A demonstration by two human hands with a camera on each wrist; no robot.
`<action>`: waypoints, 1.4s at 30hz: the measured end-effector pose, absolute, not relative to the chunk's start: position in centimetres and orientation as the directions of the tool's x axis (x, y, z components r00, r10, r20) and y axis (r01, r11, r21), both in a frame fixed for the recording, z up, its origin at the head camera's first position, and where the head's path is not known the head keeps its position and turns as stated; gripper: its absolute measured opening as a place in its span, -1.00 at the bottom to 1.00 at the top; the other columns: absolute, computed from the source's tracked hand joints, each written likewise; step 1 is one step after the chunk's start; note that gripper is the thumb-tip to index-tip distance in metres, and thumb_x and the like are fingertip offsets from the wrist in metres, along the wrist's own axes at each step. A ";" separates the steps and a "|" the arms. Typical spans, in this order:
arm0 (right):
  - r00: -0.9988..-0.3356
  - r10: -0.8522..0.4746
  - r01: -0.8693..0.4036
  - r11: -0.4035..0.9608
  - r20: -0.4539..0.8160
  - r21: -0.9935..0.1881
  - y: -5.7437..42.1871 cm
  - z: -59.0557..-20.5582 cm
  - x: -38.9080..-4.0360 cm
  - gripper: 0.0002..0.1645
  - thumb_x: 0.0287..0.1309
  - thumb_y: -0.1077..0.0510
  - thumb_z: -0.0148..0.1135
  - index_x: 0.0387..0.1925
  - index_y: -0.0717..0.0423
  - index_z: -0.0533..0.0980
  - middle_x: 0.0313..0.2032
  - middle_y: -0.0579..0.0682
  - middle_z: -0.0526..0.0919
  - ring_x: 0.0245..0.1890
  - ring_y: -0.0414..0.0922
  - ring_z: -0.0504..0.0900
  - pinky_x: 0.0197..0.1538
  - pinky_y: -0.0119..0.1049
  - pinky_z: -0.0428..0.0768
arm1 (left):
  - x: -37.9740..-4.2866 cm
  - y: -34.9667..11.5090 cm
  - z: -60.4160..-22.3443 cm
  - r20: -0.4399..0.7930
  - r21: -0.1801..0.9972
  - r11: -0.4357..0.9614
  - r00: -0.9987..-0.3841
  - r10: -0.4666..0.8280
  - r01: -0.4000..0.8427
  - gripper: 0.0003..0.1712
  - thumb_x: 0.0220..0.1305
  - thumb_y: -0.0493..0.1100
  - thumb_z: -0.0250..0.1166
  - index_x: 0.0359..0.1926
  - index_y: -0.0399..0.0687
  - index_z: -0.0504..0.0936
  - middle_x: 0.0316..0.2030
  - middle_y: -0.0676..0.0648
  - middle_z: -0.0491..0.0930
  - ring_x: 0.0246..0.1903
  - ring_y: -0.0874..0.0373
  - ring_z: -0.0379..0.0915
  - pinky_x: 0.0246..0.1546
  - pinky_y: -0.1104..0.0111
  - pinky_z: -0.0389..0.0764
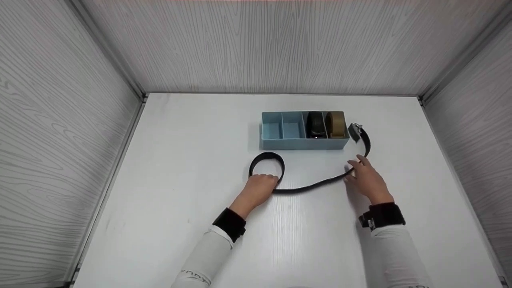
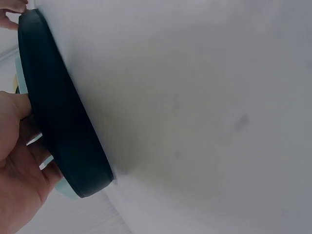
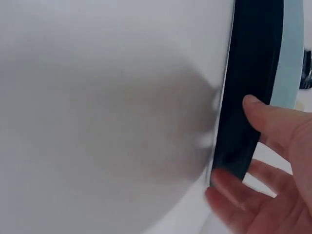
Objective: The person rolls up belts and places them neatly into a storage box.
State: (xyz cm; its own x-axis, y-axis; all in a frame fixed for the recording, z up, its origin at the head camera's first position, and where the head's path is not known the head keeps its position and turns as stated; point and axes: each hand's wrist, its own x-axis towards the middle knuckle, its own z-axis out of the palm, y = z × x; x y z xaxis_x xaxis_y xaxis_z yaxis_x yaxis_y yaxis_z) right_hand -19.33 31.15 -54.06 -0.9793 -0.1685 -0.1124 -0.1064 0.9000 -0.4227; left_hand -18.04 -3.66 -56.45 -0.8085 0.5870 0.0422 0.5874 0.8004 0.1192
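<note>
A black belt (image 1: 310,187) stands on its edge on the white table, curled into a loop at its left end. Its metal buckle (image 1: 357,129) lies at the far right end, beside the box. My left hand (image 1: 261,187) grips the strap at the near side of the loop; in the left wrist view, part of its fingers is hidden behind the belt (image 2: 63,117). Farther along, my right hand (image 1: 366,180) loosely pinches the strap. Its thumb (image 3: 256,109) lies on the belt's face, with some fingers behind and others spread by the lower edge.
A light blue divided box (image 1: 306,144) stands behind the belt. Its right compartments hold a rolled black belt (image 1: 316,124) and a rolled tan belt (image 1: 336,124); the left two are bare. Grey wood-grain panels (image 1: 260,48) enclose the table's back and sides.
</note>
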 end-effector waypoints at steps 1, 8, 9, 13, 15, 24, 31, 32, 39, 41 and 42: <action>-0.979 -0.179 -0.120 0.899 -0.102 -0.421 30.3 -54.0 -19.0 -0.38 0.22 0.21 0.31 0.27 0.33 0.37 0.35 0.39 0.17 0.12 0.35 0.46 0.10 0.19 0.42 | -18.0 -3.4 -56.5 0.050 0.114 0.802 -0.810 0.585 0.586 -0.87 0.32 -0.31 0.15 -0.29 -0.12 0.63 -0.39 -0.06 0.67 -0.40 0.03 0.62 -0.45 0.18 0.59; -0.870 -0.462 -0.332 0.807 -0.171 -0.489 23.4 -53.0 -16.7 -0.45 0.21 0.32 0.26 0.24 0.34 0.41 0.17 0.27 0.46 0.17 0.20 0.46 0.19 0.06 0.41 | -18.4 -2.8 -56.3 0.075 0.147 0.799 -0.812 0.579 0.583 -0.81 0.38 -0.18 0.17 -0.37 -0.11 0.63 -0.45 -0.06 0.65 -0.43 0.02 0.62 -0.48 0.17 0.59; -0.850 -0.493 -0.355 0.794 -0.183 -0.493 22.6 -53.0 -16.4 -0.46 0.22 0.32 0.26 0.23 0.33 0.43 0.16 0.25 0.47 0.17 0.19 0.47 0.19 0.04 0.42 | -18.6 -3.0 -56.2 0.071 0.157 0.797 -0.811 0.580 0.584 -0.78 0.39 -0.13 0.18 -0.37 -0.11 0.63 -0.45 -0.06 0.65 -0.42 0.01 0.62 -0.47 0.16 0.59; -0.819 -0.550 -0.420 0.769 -0.164 -0.481 20.1 -53.4 -15.9 -0.52 0.21 0.31 0.29 0.17 0.30 0.48 0.08 0.18 0.56 0.10 0.12 0.54 0.14 -0.01 0.47 | -19.4 -4.1 -55.4 0.048 0.177 0.799 -0.816 0.576 0.574 -0.69 0.33 0.04 0.26 -0.41 -0.09 0.65 -0.45 -0.06 0.64 -0.39 -0.02 0.61 -0.36 0.13 0.57; -0.808 -0.574 -0.456 0.752 -0.132 -0.476 19.3 -53.8 -15.8 -0.58 0.21 0.33 0.28 0.12 0.27 0.52 0.00 0.15 0.61 0.04 0.08 0.59 0.09 -0.05 0.51 | -19.5 -4.6 -55.2 0.035 0.172 0.800 -0.815 0.579 0.575 -0.66 0.30 0.07 0.29 -0.44 -0.08 0.66 -0.45 -0.05 0.64 -0.38 -0.04 0.60 -0.31 0.12 0.55; -0.829 -0.559 -0.471 0.725 -0.029 -0.503 19.4 -54.5 -16.0 -0.92 0.16 0.29 0.33 -0.29 0.19 0.69 -0.37 0.02 0.63 -0.31 -0.05 0.62 -0.19 -0.14 0.58 | -19.1 -4.6 -55.8 0.053 0.145 0.768 -0.780 0.624 0.624 -0.59 0.43 0.07 0.13 -0.44 -0.05 0.71 -0.43 -0.05 0.66 -0.32 -0.01 0.62 -0.13 0.14 0.50; -0.832 -0.529 -0.354 0.738 -0.166 -0.575 23.3 -54.0 -16.4 -0.95 0.08 0.27 0.38 -0.41 0.11 0.73 -0.43 -0.11 0.69 -0.35 -0.16 0.61 -0.21 -0.17 0.56 | -19.4 -4.7 -55.8 0.159 0.073 0.800 -0.798 0.581 0.596 -0.67 0.43 0.01 0.16 -0.26 -0.10 0.72 -0.19 -0.06 0.63 -0.03 0.01 0.51 0.17 0.17 0.37; -0.829 -0.530 -0.345 0.737 -0.179 -0.581 23.7 -54.0 -16.5 -0.93 0.07 0.29 0.37 -0.41 0.10 0.74 -0.43 -0.11 0.70 -0.35 -0.18 0.61 -0.22 -0.18 0.56 | -19.5 -4.7 -55.7 0.171 0.062 0.808 -0.804 0.569 0.585 -0.70 0.41 -0.01 0.19 -0.21 -0.12 0.71 -0.14 -0.07 0.61 -0.01 0.01 0.50 0.15 0.16 0.38; -0.806 -0.549 -0.327 0.724 -0.221 -0.608 23.5 -53.8 -16.6 -0.94 0.04 0.26 0.40 -0.41 0.11 0.75 -0.42 -0.14 0.71 -0.40 -0.23 0.58 -0.27 -0.23 0.56 | -20.1 -3.8 -55.5 0.208 0.030 0.858 -0.843 0.496 0.512 -0.70 0.28 -0.15 0.28 -0.05 -0.26 0.64 -0.14 -0.14 0.58 -0.12 -0.03 0.48 -0.06 0.16 0.47; -0.805 -0.550 -0.327 0.724 -0.221 -0.607 23.2 -53.8 -16.6 -0.95 0.03 0.26 0.41 -0.41 0.11 0.75 -0.42 -0.15 0.71 -0.40 -0.24 0.58 -0.28 -0.23 0.56 | -20.2 -3.3 -55.4 0.214 0.046 0.859 -0.845 0.489 0.509 -0.75 0.26 -0.23 0.26 -0.09 -0.28 0.64 -0.19 -0.15 0.58 -0.16 -0.05 0.49 -0.09 0.17 0.48; -0.807 -0.547 -0.326 0.726 -0.222 -0.606 23.1 -53.8 -16.6 -0.95 0.03 0.25 0.41 -0.41 0.11 0.75 -0.42 -0.15 0.71 -0.40 -0.24 0.57 -0.28 -0.24 0.55 | -20.3 -3.1 -55.3 0.213 0.068 0.858 -0.848 0.485 0.508 -0.76 0.25 -0.27 0.26 -0.09 -0.30 0.64 -0.20 -0.17 0.58 -0.17 -0.06 0.50 -0.09 0.17 0.49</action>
State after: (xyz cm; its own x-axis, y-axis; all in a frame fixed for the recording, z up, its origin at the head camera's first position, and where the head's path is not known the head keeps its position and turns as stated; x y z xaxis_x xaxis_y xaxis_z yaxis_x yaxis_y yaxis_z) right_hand -16.60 23.12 -53.79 -0.8071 -0.5471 -0.2220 -0.3257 0.7261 -0.6056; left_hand -20.26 -3.09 -55.31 -0.8480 0.4851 0.2133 0.5083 0.8584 0.0685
